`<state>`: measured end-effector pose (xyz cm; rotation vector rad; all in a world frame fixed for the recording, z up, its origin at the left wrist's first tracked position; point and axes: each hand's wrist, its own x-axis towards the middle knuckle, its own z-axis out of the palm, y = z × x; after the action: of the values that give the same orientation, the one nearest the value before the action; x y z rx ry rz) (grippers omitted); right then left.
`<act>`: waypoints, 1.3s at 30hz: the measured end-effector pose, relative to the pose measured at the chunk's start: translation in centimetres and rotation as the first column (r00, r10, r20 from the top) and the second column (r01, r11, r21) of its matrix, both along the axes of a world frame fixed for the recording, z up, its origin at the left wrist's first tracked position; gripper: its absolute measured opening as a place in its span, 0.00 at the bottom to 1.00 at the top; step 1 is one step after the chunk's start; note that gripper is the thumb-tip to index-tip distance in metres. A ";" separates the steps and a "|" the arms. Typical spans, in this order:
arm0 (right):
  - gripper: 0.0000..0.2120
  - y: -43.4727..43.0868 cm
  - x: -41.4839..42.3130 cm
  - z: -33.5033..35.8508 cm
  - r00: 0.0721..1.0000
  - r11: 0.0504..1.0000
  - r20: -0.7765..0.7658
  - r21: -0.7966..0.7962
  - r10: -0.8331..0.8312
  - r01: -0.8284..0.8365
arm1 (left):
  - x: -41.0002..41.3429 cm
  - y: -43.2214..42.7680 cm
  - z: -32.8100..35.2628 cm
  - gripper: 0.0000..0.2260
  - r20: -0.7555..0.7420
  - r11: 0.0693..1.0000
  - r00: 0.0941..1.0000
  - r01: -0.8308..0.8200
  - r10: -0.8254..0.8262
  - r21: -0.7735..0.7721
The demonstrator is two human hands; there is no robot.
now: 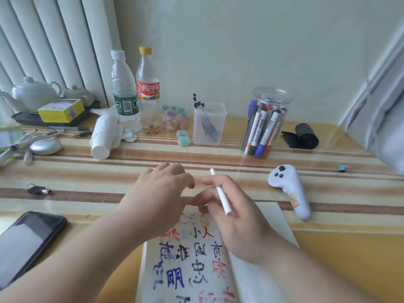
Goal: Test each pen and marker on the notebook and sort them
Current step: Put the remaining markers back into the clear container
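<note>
White pen (220,193) is in the right hand (236,217), over the top edge of the notebook (269,221). It's a thin, smooth, round stick. Its long line runs from 11 o'clock (far end, sticking out free) to 5 o'clock (near end, by the palm). Can't tell which end writes. The right grip is pinched round the pen w/ thumb and fingers. Left hand (161,193) sits at 9 o'clock of the pen, fingers loose and a bit bent, holding nothing I can see; its fingertips are just beside the right hand's fingers. So the right hand is nearer, and the paper lies under it toward 6 o'clock. I think the pen must tip down to reach the page. Page is flat white paper w/ red, blue and black marks. Round clear jar (265,121) of fat markers is at 1 o'clock, square clear box (209,124) w/ thin pens at 12, both well apart on the shiny striped worktop (109,171).
</note>
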<state>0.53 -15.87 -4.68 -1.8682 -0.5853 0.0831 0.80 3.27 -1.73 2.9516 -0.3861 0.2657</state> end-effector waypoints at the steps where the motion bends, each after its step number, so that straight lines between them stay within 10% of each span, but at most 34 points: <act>1: 0.21 0.2 0.0 -0.2 1.000 1.000 -0.016 -0.030 0.005 -0.006 | -0.5 0.4 0.6 0.09 0.025 1.000 0.999 0.028 -0.028 -0.007; 5: 0.25 0.0 0.2 -0.6 0.994 0.989 -0.098 -0.139 0.044 -0.058 | -1.5 1.1 1.2 0.04 -0.093 0.973 0.969 0.228 -0.230 -0.031; 14: 0.28 -1.7 0.8 0.8 0.941 0.963 -0.336 0.263 0.035 0.059 | -0.7 -0.2 -0.4 0.09 -0.259 0.937 0.900 0.341 -0.350 -0.081; 20: 0.15 -3.1 1.4 4.9 0.982 0.976 -0.143 0.161 -0.121 0.144 | -0.4 -1.4 -1.4 0.16 -0.243 0.929 0.897 0.342 -0.368 -0.144; 27: 0.39 -4.5 7.2 12.2 0.966 0.959 -0.053 0.123 -0.251 0.256 | 0.1 -1.3 -1.6 0.17 -0.230 0.916 0.891 0.354 -0.392 -0.188; 39: 0.09 -7.5 17.3 18.3 0.593 0.660 0.291 0.368 -0.751 0.655 | 1.0 -2.3 -2.2 0.37 -0.149 0.965 0.958 0.255 -0.244 0.055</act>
<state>17.87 -23.35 13.63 -1.7679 -0.0684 -0.9194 1.83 0.96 -3.89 2.9262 -0.7554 0.0106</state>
